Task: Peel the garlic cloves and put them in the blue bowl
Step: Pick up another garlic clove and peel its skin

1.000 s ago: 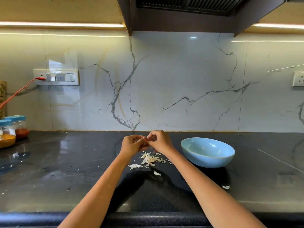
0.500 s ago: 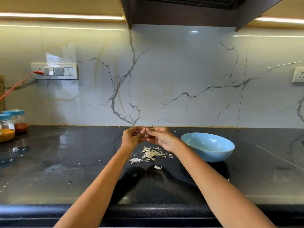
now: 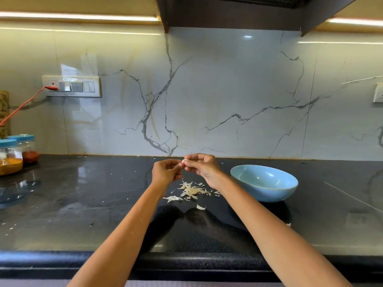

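Black counter [image 3: 83, 204] carried garlic skins [image 3: 191, 190] mid-surface. Your left hand [image 3: 165, 172] and right hand [image 3: 204, 169] pinched one garlic clove [image 3: 183, 160], mid-peel. Next, probably strip it, then reach toward the blue bowl [image 3: 267, 189].

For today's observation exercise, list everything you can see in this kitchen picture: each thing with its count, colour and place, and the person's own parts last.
garlic clove: one, pale white, pinched between the fingertips of both hands above the counter
blue bowl: one, light blue, on the counter right of the hands; no cloves show inside
garlic skins: a pile plus stray flakes, whitish, on the counter below the hands
counter: one, glossy black
spice jars: two, clear with blue lids, yellow and red contents, far left
switch panel: one, white, on the marble wall, with an orange cable plugged in
wall socket: one, white, right edge
left hand: one, pinching the clove
right hand: one, pinching the clove
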